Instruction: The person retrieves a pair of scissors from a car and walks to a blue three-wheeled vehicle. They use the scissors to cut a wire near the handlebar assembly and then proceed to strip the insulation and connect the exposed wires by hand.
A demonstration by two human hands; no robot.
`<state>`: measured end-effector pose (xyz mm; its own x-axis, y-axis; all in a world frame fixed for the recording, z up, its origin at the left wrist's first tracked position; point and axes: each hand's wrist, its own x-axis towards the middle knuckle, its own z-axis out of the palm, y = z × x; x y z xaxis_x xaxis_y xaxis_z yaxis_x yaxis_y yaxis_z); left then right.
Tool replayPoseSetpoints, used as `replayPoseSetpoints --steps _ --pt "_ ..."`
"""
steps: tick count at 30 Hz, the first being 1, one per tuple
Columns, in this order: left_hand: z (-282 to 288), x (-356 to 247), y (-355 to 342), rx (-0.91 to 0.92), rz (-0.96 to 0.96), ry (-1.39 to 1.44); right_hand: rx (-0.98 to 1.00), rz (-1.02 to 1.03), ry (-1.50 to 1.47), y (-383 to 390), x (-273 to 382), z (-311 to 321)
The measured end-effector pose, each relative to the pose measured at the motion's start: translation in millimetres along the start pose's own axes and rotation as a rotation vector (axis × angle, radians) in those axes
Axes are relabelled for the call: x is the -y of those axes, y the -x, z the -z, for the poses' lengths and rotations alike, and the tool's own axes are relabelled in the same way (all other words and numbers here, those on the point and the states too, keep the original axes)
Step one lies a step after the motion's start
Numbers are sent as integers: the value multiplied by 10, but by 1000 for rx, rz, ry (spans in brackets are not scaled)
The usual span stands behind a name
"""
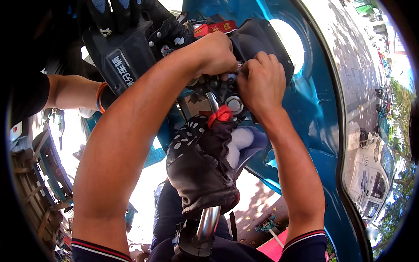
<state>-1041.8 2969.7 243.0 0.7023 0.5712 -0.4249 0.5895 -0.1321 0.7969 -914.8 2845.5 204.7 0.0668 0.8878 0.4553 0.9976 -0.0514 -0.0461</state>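
My left hand and my right hand meet at the middle of a handlebar, just below a black instrument housing. The fingers of both are curled and pinched over small dark parts; what they grip is too hidden to name. Beneath them sit black fittings with a round silver-rimmed part and a bent chrome tube. Nearer to me, a dark padded handlebar mitt with white spots, fleecy lining and a red bow covers a chrome grip bar.
A blue vehicle panel curves along the right behind a dark edge strip. Another person's forearm with an orange wristband reaches in from the left, beside a black plastic box. A red ribbon lies across the far side. A white vehicle stands at right.
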Motion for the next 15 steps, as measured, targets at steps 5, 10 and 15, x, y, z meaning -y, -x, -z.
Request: replayPoseSetpoints --steps 5,10,15 --pt "-17 57 -26 15 -50 -17 7 84 -191 33 -7 116" --pt "-20 32 -30 31 -38 -41 108 -9 -283 74 -132 161" --pt "-27 48 -28 21 -58 -14 116 29 -153 36 -149 162"
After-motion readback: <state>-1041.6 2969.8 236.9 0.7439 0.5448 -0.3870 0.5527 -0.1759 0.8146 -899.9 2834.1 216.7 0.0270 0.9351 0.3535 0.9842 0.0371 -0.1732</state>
